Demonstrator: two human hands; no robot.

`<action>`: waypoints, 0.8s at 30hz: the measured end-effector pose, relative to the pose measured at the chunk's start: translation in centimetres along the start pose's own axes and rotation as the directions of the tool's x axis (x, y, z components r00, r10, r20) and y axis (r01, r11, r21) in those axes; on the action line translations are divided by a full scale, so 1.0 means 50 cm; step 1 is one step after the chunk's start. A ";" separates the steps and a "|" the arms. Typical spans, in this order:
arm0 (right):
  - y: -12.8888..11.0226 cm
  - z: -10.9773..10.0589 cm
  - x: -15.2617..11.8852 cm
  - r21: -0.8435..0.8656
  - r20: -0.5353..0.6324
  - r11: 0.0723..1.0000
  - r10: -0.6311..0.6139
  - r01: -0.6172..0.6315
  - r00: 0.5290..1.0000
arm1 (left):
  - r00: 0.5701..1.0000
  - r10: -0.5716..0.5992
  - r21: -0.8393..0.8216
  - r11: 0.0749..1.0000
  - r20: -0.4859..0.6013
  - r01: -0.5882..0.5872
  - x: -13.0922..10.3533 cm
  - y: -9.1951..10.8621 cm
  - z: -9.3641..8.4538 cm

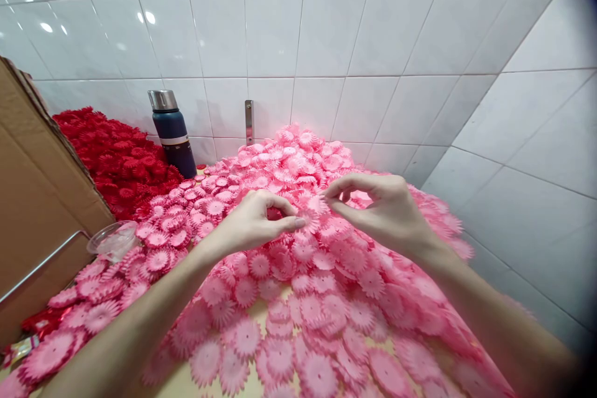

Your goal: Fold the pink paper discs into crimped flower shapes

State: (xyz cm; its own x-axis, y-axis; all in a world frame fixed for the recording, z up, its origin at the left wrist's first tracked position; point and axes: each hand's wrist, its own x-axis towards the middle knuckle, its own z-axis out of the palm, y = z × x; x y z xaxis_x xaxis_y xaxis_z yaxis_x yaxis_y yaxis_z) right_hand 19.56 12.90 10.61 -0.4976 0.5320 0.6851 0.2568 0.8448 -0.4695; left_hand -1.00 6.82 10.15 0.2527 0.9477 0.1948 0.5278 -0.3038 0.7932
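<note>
Above a large heap of pink scalloped fabric flower discs (354, 255), both hands meet with fingertips a short way apart. My left hand (259, 221) is closed, thumb and forefinger pinching the left edge of a pale pink flower disc (311, 212). At the disc's upper right edge, the thumb and forefinger of my right hand (385, 208) are pinched together. The disc blends into the similar discs behind it, so its outline is hard to make out. Loose single discs (318, 375) lie on the pale yellow tabletop (255, 317) nearest me.
At left stand a cardboard box (41, 168), a dark red disc pile (116, 158) and a blue bottle (173, 137). Stacked two-tone pink discs (158, 239) surround a see-through plastic cup (113, 241). A white tiled wall (321, 25) closes the back and right sides.
</note>
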 end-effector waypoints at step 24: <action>-0.022 0.013 -0.003 0.052 0.287 0.988 -0.157 0.148 0.945 | 0.947 0.102 -0.469 0.881 0.305 0.056 -0.017 0.022 0.013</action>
State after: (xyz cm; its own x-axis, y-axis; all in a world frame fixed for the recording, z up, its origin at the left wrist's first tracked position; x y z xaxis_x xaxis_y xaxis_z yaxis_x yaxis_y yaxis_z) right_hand 18.83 11.87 10.67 -0.7486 0.3537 0.5607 0.1367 0.9099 -0.3916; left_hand -0.09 5.63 10.49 0.5400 0.8369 0.0896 0.0986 -0.1686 0.9807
